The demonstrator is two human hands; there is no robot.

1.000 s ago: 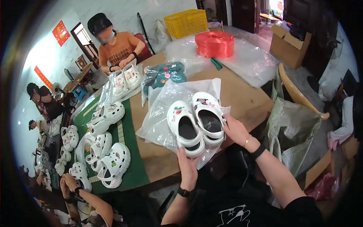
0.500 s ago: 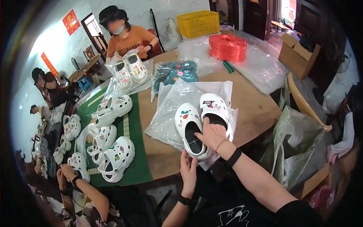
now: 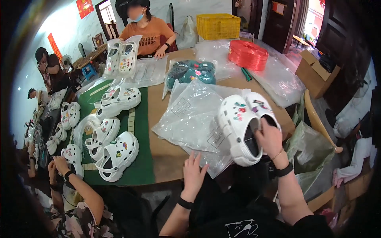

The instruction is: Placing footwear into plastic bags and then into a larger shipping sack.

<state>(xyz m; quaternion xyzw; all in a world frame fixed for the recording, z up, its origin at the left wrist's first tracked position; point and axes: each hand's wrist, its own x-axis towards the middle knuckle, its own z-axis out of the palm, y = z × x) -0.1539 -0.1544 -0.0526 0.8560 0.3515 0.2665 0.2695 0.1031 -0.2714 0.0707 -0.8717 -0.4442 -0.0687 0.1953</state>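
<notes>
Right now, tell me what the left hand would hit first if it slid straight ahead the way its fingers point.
The left hand points up across the table. It would probably run onto the clear plastic bags straight away; its fingertips already seem to touch their near edge.

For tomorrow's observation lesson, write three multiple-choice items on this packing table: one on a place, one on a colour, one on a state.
1. Where does the left hand rest?
A. on the clear plastic bags
B. on the yellow crate
C. on the green mat

2. What colour is the coil of strapping at the far side of the table?
A. blue
B. red
C. white

3. How does the right hand stand to the pair of white clogs?
A. well apart from them
B. gripping them
C. under the table

Answers:
1 A: its fingers lie spread on the bag pile.
2 B: the coil is plainly red.
3 B: its fingers close over the pair, held together at the table edge.
</notes>
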